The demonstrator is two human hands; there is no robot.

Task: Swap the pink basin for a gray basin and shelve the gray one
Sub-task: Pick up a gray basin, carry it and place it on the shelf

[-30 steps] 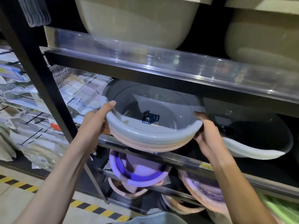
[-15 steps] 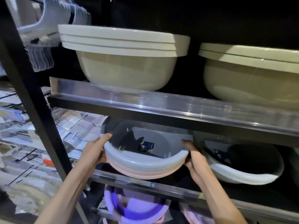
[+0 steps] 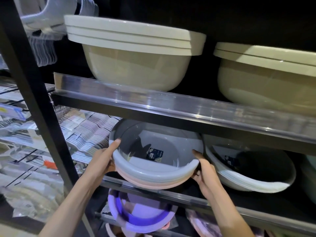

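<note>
The left hand (image 3: pixel 100 161) grips the left rim of the gray basin (image 3: pixel 153 168), thumb hooked over the edge. The basin tilts on the middle shelf (image 3: pixel 171 190), nested on what looks like a pink basin (image 3: pixel 153 184). The right hand (image 3: pixel 205 175) clasps its right rim, fingers (image 3: pixel 196 153) curled behind. A white basin stack (image 3: pixel 253 180) sits just beside.

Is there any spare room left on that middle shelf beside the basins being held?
Hardly: the gray basin stack nearly touches the white basin stack, with the right hand squeezed between. The only free patch is left of the left hand, toward the black post.
</note>
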